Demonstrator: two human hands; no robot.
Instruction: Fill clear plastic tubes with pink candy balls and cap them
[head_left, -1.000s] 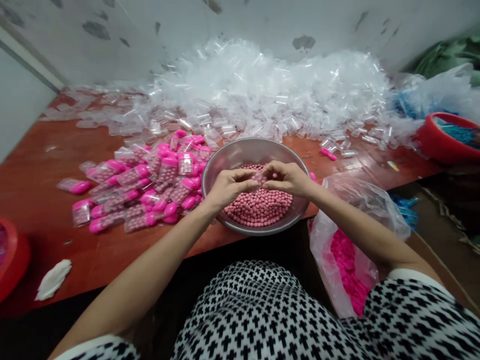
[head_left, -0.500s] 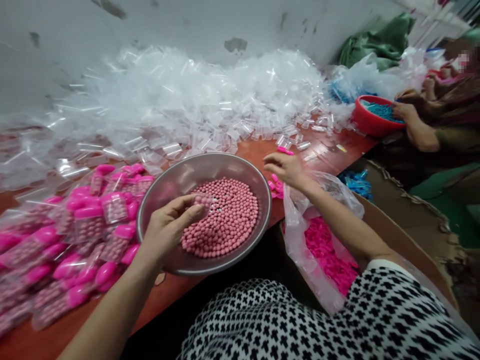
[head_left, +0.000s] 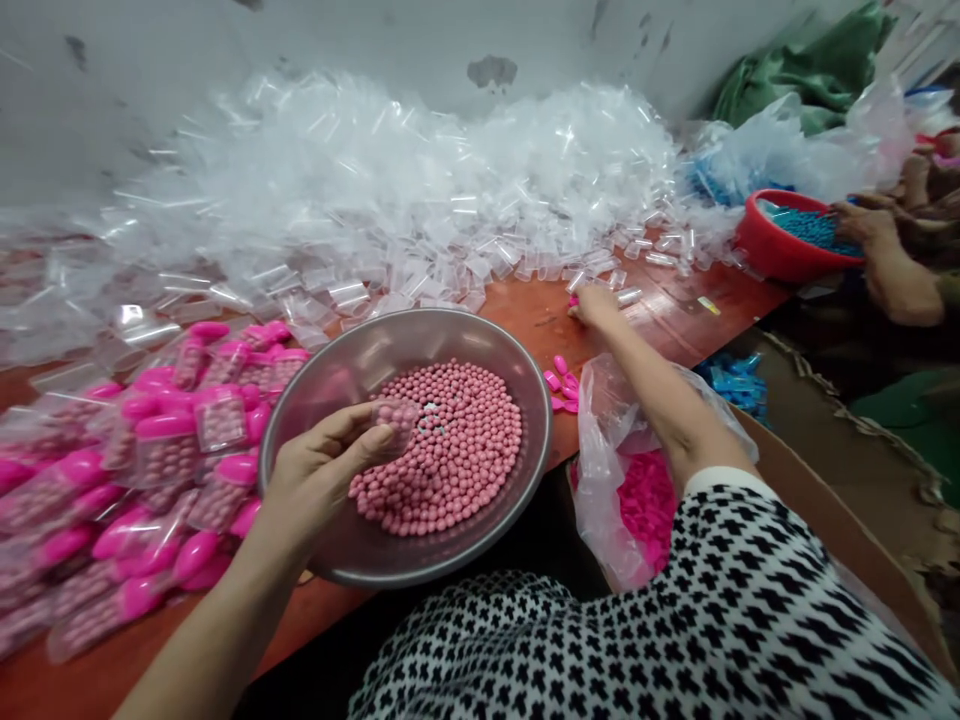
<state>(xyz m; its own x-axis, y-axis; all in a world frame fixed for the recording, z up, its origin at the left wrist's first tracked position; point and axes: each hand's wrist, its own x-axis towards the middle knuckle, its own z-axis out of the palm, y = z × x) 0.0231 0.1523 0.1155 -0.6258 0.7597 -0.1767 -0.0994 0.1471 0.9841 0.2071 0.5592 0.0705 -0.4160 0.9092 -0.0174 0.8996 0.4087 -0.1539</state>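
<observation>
My left hand (head_left: 330,465) is closed in a pinch around a small clear plastic container (head_left: 396,425) with pink beads inside. It is held above the left part of a metal bowl (head_left: 315,545), where loose pink beads (head_left: 457,450) lie. Out past the bowl's right side, my right hand (head_left: 596,303) reaches low over the table, fingers curled down. A bit of a bright pink cap (head_left: 574,300) shows at its fingertips; the rest is hidden. Several more pink caps (head_left: 562,383) lie between the bowl and a clear plastic bag (head_left: 596,480).
Filled, pink-capped containers (head_left: 165,450) are heaped on the left. Empty clear containers (head_left: 420,190) pile along the wall. Pink caps (head_left: 649,505) fill the bag at right. A co-worker's hands (head_left: 892,250) are at a red basin (head_left: 787,245). Blue pieces (head_left: 735,385) lie nearby.
My right hand has moved forward and to the right, its fingers now lower and curled by the pink cap. My left hand has shifted slightly left and down, still holding the bead-filled container.
</observation>
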